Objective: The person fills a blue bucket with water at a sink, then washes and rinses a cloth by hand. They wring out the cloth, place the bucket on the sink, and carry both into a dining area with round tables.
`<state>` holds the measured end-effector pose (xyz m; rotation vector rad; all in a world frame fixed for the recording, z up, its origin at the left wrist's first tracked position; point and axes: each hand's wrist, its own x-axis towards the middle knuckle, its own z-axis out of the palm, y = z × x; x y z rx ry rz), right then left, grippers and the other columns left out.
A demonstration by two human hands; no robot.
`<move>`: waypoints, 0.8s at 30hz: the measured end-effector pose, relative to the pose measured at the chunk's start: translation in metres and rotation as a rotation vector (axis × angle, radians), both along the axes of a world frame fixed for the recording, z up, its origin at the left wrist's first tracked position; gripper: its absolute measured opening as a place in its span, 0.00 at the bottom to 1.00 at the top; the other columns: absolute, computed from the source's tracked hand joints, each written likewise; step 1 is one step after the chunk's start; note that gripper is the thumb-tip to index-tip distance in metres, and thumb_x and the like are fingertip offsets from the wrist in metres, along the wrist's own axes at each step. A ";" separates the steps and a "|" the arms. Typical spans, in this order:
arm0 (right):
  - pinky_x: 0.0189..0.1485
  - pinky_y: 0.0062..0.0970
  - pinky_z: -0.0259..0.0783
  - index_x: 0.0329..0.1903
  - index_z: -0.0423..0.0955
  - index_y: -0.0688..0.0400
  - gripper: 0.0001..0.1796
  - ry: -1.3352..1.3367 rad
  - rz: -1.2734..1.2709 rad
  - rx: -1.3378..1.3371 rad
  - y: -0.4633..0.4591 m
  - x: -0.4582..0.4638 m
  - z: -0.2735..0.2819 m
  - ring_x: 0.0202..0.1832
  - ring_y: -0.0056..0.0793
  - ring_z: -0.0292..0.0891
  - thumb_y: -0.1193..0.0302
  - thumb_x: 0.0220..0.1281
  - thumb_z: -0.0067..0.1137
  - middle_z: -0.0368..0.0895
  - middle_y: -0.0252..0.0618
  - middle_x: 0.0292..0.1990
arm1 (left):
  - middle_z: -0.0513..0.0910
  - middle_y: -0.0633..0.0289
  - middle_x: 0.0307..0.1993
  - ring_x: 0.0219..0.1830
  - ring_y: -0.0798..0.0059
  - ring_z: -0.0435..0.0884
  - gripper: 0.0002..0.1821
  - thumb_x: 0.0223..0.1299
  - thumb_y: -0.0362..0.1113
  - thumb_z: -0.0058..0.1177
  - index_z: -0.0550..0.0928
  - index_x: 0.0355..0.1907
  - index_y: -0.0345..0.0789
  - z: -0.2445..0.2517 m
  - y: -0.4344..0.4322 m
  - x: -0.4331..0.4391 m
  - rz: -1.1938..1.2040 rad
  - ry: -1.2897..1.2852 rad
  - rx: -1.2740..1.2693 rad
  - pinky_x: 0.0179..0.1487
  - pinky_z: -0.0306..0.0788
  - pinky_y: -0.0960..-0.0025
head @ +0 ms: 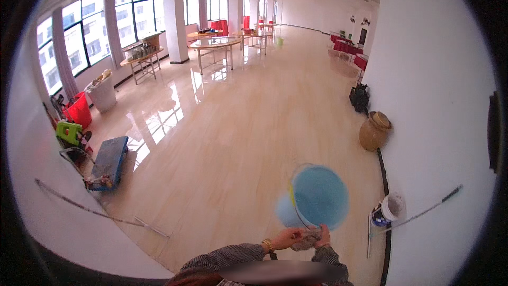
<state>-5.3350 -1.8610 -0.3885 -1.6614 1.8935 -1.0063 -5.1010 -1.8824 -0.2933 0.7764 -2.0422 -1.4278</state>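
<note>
My left hand [291, 238] and my right hand [324, 236] are close together at the bottom of the view, both gripping a crumpled grey cloth [307, 241]. A yellow metal band circles my left wrist. Just beyond the hands, at the near rim, stands a large light-blue plastic bucket [285, 211] with a thin wire handle and a yellow patch on its left side. Its inside looks evenly blue and blurred, so I cannot tell how much it contains. Whether the cloth touches the rim cannot be made out either.
Right of the bucket, a white pail [394, 206] and a long-handled floor squeegee [422, 211] are by the wall, with a brown jar [372, 134] farther along. Leftward are another squeegee [97, 209], a blue platform trolley [110, 159] and a red bin [81, 113]. Round tables [214, 43] stand beyond.
</note>
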 end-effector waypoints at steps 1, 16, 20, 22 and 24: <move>0.37 0.38 0.73 0.49 0.68 0.62 0.24 0.100 0.022 0.071 -0.009 -0.013 -0.001 0.38 0.41 0.77 0.56 0.59 0.55 0.78 0.48 0.39 | 0.79 0.61 0.33 0.30 0.75 0.77 0.13 0.65 0.43 0.50 0.77 0.41 0.34 0.001 -0.025 0.009 0.072 -0.003 0.036 0.33 0.73 0.69; 0.39 0.36 0.73 0.54 0.66 0.62 0.27 -0.478 -0.612 0.452 -0.204 -0.105 -0.064 0.39 0.39 0.76 0.55 0.61 0.54 0.76 0.48 0.43 | 0.81 0.61 0.37 0.36 0.75 0.79 0.21 0.61 0.51 0.54 0.77 0.45 0.34 -0.126 -0.291 0.148 0.419 -0.162 0.641 0.40 0.75 0.70; 0.40 0.37 0.72 0.55 0.65 0.62 0.29 -0.444 -0.436 0.510 -0.329 -0.090 -0.074 0.39 0.40 0.75 0.54 0.61 0.54 0.76 0.48 0.44 | 0.80 0.60 0.30 0.28 0.76 0.78 0.19 0.60 0.47 0.55 0.77 0.44 0.33 -0.165 -0.349 0.226 0.885 -0.304 0.705 0.31 0.75 0.72; 0.40 0.37 0.72 0.56 0.65 0.62 0.29 -0.433 -0.335 0.529 -0.394 -0.074 -0.073 0.39 0.40 0.75 0.53 0.60 0.54 0.76 0.48 0.44 | 0.80 0.64 0.23 0.26 0.72 0.80 0.11 0.60 0.42 0.53 0.80 0.36 0.35 -0.181 -0.355 0.269 1.035 -0.308 0.787 0.28 0.73 0.71; 0.41 0.37 0.72 0.56 0.65 0.62 0.30 -0.413 -0.243 0.533 -0.460 -0.059 -0.070 0.39 0.40 0.75 0.53 0.60 0.55 0.75 0.48 0.44 | 0.80 0.61 0.22 0.24 0.73 0.79 0.11 0.60 0.41 0.51 0.79 0.35 0.34 -0.194 -0.342 0.302 1.203 0.149 0.972 0.26 0.72 0.71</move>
